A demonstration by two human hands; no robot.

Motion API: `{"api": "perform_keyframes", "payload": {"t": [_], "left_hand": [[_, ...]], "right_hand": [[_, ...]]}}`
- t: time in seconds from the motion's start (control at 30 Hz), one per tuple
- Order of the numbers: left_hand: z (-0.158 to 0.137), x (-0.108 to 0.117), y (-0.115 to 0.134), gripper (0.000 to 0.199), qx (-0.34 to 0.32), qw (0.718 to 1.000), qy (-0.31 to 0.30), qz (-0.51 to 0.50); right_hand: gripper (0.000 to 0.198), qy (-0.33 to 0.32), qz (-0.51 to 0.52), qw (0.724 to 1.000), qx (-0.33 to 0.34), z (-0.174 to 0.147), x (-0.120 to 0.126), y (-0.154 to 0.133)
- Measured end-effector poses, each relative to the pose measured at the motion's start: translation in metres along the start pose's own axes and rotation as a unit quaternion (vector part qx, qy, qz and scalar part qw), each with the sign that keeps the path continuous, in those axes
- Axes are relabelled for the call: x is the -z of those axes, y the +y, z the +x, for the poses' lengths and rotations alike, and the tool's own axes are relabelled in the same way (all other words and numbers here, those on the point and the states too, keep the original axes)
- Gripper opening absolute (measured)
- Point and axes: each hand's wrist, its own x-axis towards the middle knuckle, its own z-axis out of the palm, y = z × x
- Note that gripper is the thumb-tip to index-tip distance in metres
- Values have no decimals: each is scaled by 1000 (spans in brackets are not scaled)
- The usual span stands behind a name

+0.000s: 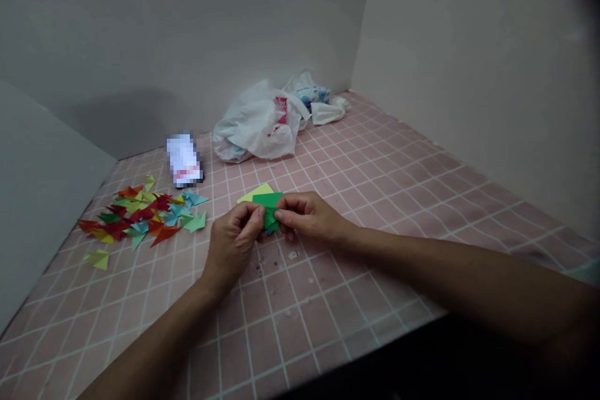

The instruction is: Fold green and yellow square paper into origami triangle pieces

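Observation:
A green sheet of origami paper (268,201), partly folded, is held up between my two hands over the table. My left hand (237,234) pinches its left side between thumb and fingers. On the other side, my right hand (307,215) grips the right edge, thumb in front. Fingers cover the paper's lower edges, so its full fold is hidden. Just behind it lies yellow paper (255,192), partly covered by the green sheet and my left hand.
To the left spreads a pile of small folded paper pieces (159,203) in several colours. A lit phone (184,159) stands tilted behind them. White plastic bags (255,122) and a blue-patterned packet (315,95) sit by the back wall. Pink checked cloth (328,312) covers the table.

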Motion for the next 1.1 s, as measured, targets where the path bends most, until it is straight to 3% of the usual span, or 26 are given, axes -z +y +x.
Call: {"api": "perform_keyframes", "payload": {"t": [0.3, 0.5, 0.87, 1.1], "left_hand": [[1, 1, 2, 22, -11, 1000, -10, 8], [-2, -1, 3, 21, -38, 999, 22, 30], [-5, -6, -2, 22, -21, 999, 48, 7], [-9, -11, -3, 21, -23, 997, 70, 13]], "right_hand": [[18, 10, -6, 1000, -1, -1, 0, -6], [21, -18, 44, 999, -2, -4, -2, -5], [22, -16, 94, 995, -28, -2, -5, 2], [20, 24, 87, 995, -51, -4, -10, 0]]}}
